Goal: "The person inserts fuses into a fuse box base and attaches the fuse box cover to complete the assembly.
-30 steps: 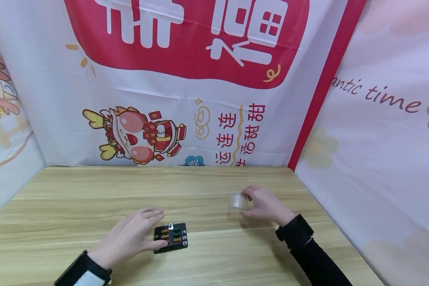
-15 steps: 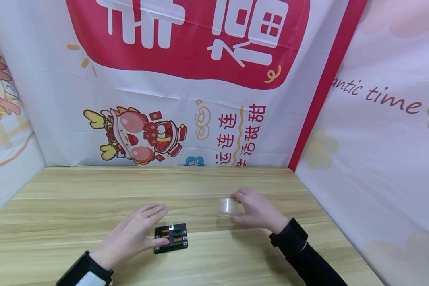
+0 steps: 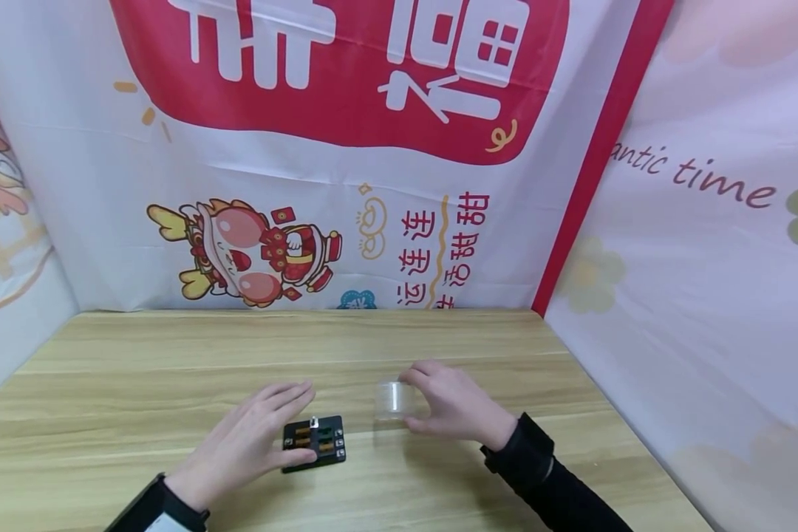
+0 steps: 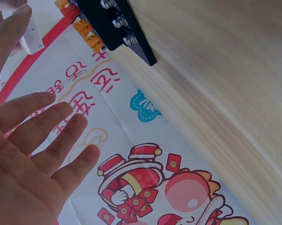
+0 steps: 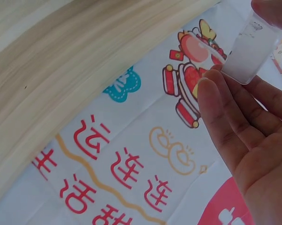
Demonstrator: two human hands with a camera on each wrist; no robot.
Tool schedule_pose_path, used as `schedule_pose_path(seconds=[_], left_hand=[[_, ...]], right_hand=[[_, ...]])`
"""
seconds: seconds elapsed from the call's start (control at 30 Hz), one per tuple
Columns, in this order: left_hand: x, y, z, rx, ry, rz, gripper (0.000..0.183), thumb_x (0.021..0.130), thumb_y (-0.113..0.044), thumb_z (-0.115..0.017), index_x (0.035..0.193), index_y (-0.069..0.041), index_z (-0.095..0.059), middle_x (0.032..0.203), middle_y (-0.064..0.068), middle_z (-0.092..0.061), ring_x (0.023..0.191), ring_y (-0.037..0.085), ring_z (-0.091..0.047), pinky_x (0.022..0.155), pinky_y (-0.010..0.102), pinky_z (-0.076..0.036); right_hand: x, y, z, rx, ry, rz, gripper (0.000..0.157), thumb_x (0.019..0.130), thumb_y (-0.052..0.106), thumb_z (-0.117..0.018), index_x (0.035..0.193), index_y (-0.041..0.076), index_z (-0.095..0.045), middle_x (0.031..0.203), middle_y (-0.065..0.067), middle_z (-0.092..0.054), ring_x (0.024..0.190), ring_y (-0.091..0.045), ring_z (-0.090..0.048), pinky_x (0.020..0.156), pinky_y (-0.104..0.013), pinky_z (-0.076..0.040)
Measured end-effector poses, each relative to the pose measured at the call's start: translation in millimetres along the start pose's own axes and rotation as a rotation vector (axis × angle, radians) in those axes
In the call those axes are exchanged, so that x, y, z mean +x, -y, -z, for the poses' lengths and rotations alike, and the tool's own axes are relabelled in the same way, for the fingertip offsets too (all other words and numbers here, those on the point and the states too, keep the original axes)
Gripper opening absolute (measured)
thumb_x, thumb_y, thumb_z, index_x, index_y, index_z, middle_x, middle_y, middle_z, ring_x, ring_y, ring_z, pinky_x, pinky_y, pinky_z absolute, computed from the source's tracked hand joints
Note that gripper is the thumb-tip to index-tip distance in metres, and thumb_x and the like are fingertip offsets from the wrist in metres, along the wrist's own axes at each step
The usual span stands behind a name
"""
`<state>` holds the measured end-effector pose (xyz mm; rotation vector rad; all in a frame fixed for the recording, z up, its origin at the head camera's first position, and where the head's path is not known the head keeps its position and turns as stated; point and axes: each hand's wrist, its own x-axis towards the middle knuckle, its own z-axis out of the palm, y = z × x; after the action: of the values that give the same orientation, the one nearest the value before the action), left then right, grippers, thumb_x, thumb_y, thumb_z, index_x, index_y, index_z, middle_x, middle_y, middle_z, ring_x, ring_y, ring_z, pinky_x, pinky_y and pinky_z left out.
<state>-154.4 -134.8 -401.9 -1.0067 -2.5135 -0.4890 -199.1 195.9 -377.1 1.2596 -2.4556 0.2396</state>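
A black fuse block (image 3: 331,436) with orange and green fuses lies on the table in front of me, metal screws along its side. My left hand (image 3: 249,432) is beside it, fingers loosely extended and thumb overlapping its near left corner in the head view. The left wrist view shows the palm bare and the block (image 4: 113,23) beyond the fingertips. To the right, my right hand (image 3: 455,406) pinches a clear plastic cover (image 3: 389,401) between thumb and fingers, over the table. In the right wrist view the cover (image 5: 251,51) looks frosted and box-shaped.
The wooden table (image 3: 173,347) runs back to a white and red printed cloth (image 3: 292,162). Another printed cloth (image 3: 698,295) borders the right side, and a third hangs at the left.
My right hand has carried the clear cover leftward and nearer, closer to the fuse block. The left hand has barely moved, and the block stays in place on the table.
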Motion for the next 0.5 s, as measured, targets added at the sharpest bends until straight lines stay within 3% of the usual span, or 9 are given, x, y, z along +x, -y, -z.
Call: schedule_pose_path(seconds=[0.5], left_hand=[[-0.3, -3.1, -0.8, -0.01, 0.016, 0.035, 0.082, 0.073, -0.05, -0.082, 0.135, -0.004, -0.057, 0.136, 0.013, -0.057, 0.12, 0.03, -0.054, 0.093, 0.05, -0.046]], right_hand=[[24.7, 29.0, -7.1, 0.008, 0.034, 0.048, 0.055, 0.078, 0.04, -0.08, 0.119, 0.007, -0.064, 0.108, -0.001, -0.063, 0.092, -0.01, -0.058, 0.075, -0.02, -0.049]])
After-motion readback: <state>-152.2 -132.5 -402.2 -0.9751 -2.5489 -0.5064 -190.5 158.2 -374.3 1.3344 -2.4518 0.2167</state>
